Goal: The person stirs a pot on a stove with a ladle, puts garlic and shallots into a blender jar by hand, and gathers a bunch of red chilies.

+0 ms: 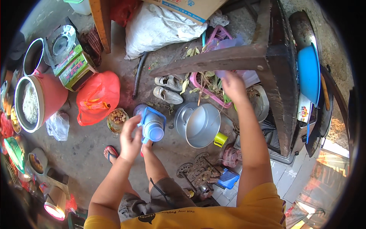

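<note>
My left hand [131,140] is raised with its fingers apart and nothing between them. Just right of it, a blue plastic jug [153,131] with a lid and a handle stands before my legs; the hand overlaps its edge in the picture. My right hand [233,86] reaches out over a pink plastic basket [198,83] heaped with leaves and stems [210,81]. Purplish plastic shows at its blurred fingertips, and whether they grip it cannot be told. Between my arms sits a large aluminium pot [204,123].
A dark wooden frame [217,58] juts over the basket. Grey shoes [168,96], a yellow cup [220,139] and a bowl of round brown items [117,118] lie near the pot. Left are a red plastic bag [98,98] and a pink rice bucket [53,96]. A white sack [163,28] lies behind.
</note>
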